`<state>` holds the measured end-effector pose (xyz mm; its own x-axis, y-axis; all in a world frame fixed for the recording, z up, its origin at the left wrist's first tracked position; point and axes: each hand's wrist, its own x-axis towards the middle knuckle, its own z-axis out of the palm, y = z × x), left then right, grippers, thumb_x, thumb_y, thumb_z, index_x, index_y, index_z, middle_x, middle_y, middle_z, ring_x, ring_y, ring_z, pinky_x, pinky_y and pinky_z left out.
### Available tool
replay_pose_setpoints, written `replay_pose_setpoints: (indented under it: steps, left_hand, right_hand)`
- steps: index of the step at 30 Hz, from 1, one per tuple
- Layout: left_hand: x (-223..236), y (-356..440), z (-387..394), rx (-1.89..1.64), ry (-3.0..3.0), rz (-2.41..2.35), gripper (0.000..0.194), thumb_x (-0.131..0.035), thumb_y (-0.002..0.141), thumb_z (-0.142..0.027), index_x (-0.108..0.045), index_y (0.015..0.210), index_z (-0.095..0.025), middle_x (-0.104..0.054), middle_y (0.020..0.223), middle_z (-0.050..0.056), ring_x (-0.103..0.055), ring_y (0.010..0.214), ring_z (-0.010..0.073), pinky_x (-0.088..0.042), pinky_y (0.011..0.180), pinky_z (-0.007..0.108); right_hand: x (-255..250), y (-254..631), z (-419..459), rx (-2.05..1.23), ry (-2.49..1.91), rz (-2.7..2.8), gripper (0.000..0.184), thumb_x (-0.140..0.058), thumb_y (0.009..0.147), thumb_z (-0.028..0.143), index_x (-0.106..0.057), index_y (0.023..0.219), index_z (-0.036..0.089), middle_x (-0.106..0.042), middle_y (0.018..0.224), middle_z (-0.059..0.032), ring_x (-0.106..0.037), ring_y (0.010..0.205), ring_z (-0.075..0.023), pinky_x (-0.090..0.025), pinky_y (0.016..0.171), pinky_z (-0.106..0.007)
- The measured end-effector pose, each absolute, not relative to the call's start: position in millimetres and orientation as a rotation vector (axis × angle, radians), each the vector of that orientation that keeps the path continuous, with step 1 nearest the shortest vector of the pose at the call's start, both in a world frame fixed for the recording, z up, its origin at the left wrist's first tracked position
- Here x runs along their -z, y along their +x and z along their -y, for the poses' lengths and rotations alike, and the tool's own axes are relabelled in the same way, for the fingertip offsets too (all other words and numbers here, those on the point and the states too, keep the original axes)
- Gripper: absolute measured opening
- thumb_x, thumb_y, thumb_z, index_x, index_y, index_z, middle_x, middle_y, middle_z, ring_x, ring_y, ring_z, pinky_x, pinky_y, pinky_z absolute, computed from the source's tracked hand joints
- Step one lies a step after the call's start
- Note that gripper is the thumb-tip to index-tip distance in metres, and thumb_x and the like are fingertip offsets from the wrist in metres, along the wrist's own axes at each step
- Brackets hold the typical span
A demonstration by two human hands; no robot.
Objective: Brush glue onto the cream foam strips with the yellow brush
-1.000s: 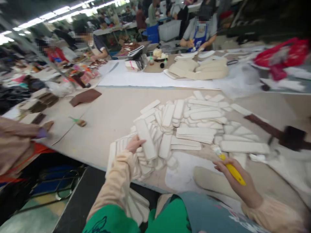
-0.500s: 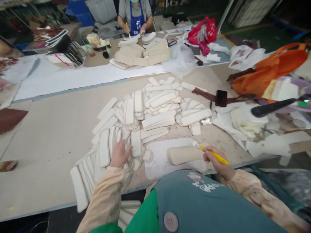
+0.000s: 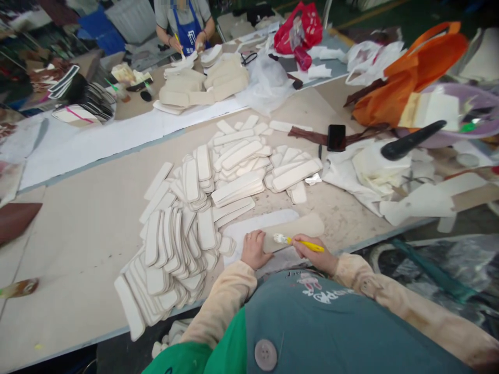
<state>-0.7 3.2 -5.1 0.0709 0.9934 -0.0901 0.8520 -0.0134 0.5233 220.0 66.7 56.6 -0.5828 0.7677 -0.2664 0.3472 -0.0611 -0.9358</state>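
Tan worktable (image 3: 89, 223), flat cream strip pile (image 3: 171, 249); right of it, near edge: white paper (image 3: 251, 221) under long, round-ended beige piece (image 3: 298, 227). Left hand (image 3: 255, 250) has left pile for piece, thumb spread, presumably steadying it; right hand (image 3: 316, 254) pinches yellow-handled brush (image 3: 289, 240).

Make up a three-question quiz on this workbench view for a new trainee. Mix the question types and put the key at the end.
1. Which hand grips the yellow-handled brush?
2. True or false: the left hand is at the left end of the beige piece, as the picture shows it.
3. Multiple choice: what colour is the large bag beside the purple basin?
A) green
B) orange
C) black

Key: 1. The right hand. 2. True. 3. B.
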Motion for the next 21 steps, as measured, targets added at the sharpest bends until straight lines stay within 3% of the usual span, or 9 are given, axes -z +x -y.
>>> replay_pose_setpoints:
  steps: [11, 21]
  left_hand:
    - [6.5, 6.6, -0.9, -0.391, 1.876, -1.938, 0.076, -0.078, 0.053, -0.038, -0.045, 0.118, -0.018, -0.050, 0.123, 0.012, -0.039, 0.121, 0.0310, -0.026, 0.103, 0.053]
    - [6.6, 6.5, 0.9, -0.343, 1.872, -1.931, 0.069, -0.072, 0.061, -0.036, -0.043, 0.121, -0.020, -0.048, 0.127, 0.013, -0.037, 0.124, 0.0314, -0.026, 0.103, 0.054]
  right_hand:
    - [-31.2, 192.3, -68.0, -1.745, -1.183, 1.860, 0.027, -0.045, 0.086, 0.043, -0.057, 0.078, 0.020, -0.049, 0.051, 0.0061, -0.048, 0.050, -0.0104, -0.039, 0.055, -0.022]
    - [-33.6, 268.0, -103.2, -1.360, -1.523, 1.704, 0.029, -0.045, 0.084, 0.046, -0.058, 0.079, 0.020, -0.048, 0.052, 0.0050, -0.049, 0.052, -0.0120, -0.040, 0.056, -0.024]
